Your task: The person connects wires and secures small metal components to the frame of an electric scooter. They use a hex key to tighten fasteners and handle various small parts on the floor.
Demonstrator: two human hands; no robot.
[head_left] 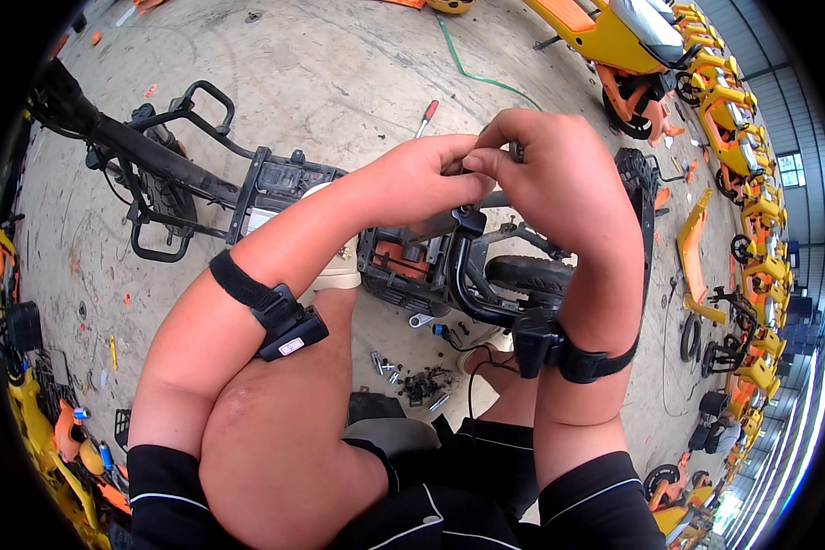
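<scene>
Above a stripped black scooter frame, my two hands meet with their fingertips touching. My left hand is closed in a pinch, its fingers partly behind my right thumb. My right hand bends in from the right, its fingers curled. A small dark piece pokes out between the right fingers, too covered to name. Whatever lies in the left fingers is hidden. Under the hands are the frame's open battery bay and bent black tubes, with a rear tyre beside them.
A red-handled screwdriver lies on the concrete beyond my hands. Sockets and a heap of dark bolts lie between my legs, near a wrench. Yellow scooters line the right side; loose yellow and orange panels lie about.
</scene>
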